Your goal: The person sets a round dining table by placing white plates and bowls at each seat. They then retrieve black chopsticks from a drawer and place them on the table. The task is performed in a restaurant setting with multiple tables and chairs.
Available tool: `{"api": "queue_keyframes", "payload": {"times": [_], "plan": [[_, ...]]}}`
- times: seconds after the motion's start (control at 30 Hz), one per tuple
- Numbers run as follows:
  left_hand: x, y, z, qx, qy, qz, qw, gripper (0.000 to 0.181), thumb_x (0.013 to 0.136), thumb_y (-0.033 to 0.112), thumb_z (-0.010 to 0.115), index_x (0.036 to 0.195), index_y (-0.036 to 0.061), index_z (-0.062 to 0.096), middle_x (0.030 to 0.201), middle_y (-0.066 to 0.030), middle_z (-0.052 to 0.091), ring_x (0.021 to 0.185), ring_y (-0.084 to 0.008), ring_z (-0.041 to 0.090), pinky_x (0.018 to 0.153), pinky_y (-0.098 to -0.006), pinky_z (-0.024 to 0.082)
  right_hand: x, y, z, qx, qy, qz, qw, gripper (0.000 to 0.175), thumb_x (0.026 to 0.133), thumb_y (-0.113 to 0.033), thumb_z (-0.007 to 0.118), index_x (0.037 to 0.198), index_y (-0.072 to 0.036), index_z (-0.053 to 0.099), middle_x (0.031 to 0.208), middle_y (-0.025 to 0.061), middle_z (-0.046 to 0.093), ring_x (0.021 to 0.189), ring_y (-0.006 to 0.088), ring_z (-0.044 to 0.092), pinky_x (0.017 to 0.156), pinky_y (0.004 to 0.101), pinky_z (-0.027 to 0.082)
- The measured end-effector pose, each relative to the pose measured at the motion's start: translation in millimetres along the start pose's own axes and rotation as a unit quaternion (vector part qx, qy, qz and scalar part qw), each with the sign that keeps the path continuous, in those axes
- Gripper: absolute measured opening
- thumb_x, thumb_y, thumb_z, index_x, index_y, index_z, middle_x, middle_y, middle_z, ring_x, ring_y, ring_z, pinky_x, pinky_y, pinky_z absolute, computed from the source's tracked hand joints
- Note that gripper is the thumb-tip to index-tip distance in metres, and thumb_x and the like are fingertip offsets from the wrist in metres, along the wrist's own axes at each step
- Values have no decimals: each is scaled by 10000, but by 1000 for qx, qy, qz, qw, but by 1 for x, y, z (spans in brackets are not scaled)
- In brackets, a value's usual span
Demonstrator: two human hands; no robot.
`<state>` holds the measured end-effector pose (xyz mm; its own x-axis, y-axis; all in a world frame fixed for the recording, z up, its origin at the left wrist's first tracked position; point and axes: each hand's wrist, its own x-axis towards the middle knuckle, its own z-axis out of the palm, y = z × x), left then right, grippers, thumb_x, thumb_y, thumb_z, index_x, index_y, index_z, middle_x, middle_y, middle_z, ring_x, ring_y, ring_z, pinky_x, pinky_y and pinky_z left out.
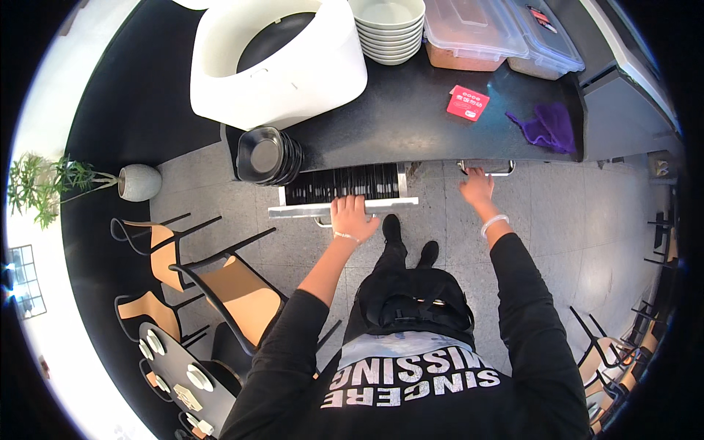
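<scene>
My left hand [352,219] lies over the metal front edge of a pulled-out drawer [297,210], its fingers bent over the rim. Inside the drawer are many thin black utensils [346,183], packed side by side; they look like chopsticks. To the right, my right hand [477,188] is at the metal handle [503,169] below the counter's edge, its fingertips touching or hooked on the bar; the exact hold is hard to tell. A stack of black square bowls [267,155] stands on the counter corner above the drawer's left end.
On the dark counter [385,126] stand a white rice cooker [324,82], stacked pale bowls [390,33], lidded plastic tubs [467,49], a red sign [467,103] and a purple cloth [553,126]. Chairs [242,297] and a set table [181,368] are at the lower left.
</scene>
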<state>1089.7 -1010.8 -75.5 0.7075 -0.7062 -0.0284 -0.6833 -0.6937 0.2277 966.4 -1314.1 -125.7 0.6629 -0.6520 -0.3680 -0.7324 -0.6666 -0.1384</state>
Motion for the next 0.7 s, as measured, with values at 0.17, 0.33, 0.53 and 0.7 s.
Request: {"api": "queue_keyframes", "payload": {"times": [0.17,0.33,0.53,0.7], "plan": [[-57,5,4,-41,-45,-21,998,447,644,308,563,995,36,515,956,-126,523,963,-314,459,967,-453,269,-34,16,20,79,60,-46,994,432,706,-181,566,1124,-79,527,1169,82,496,1174,230,400,966,460,275],[-94,13,0,-40,-96,-37,994,394,657,271,540,985,52,535,949,-130,536,961,-326,465,918,-430,321,-84,35,38,110,70,-61,990,409,679,-194,569,1069,-71,549,1100,85,519,1123,245,421,949,437,280],[-54,-8,-7,-257,-242,-149,924,556,688,375,600,1077,-21,564,1095,-222,553,1094,-360,472,963,-384,359,-140,53,48,153,10,-40,987,416,669,-214,557,1062,-76,554,1110,91,513,1128,264,412,948,431,279],[6,-50,49,-116,-107,-305,939,863,594,455,675,1234,-53,399,1288,-231,385,1180,-364,395,985,-386,343,-173,62,60,196,-10,-33,980,394,651,-158,563,1023,-25,555,1096,154,512,1094,340,420,952,419,333]]}}
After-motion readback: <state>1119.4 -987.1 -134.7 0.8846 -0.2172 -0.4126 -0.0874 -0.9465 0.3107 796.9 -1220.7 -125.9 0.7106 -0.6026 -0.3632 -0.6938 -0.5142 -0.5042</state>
